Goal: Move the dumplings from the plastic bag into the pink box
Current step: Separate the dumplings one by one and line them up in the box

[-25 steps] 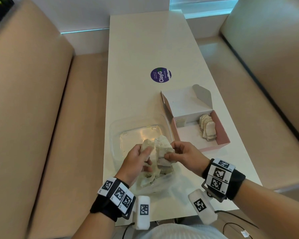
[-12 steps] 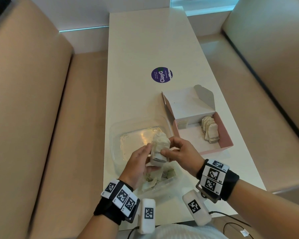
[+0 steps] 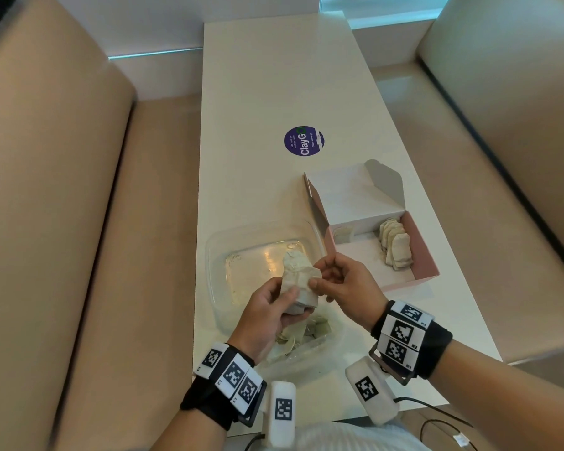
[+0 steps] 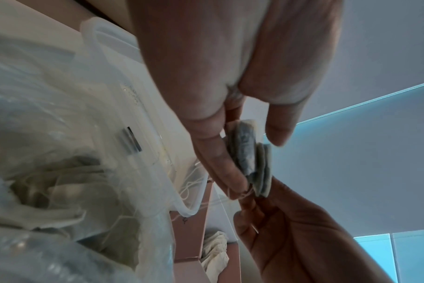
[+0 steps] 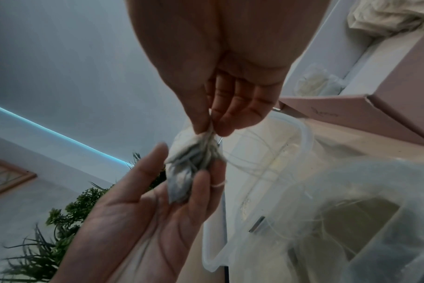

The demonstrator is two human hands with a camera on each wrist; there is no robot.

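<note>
I'm cradling a stack of dumplings [image 3: 298, 281] in my left hand [image 3: 267, 317] above the plastic bag [image 3: 306, 346], right hand [image 3: 342, 281] pinching the edge. They're looking light, limp and stringy, so I'm gripping flat sides toward the pink box [image 3: 424, 255].

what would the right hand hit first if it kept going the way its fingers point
The stack of dumplings, which its fingertips already pinch; beyond that, the left hand holding the stack. Depth looks close, so likely nothing lies between.

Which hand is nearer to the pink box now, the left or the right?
Right. The right hand hovers just beside the pink box, at its near corner; the left hand is farther away, over the plastic bag.
</note>
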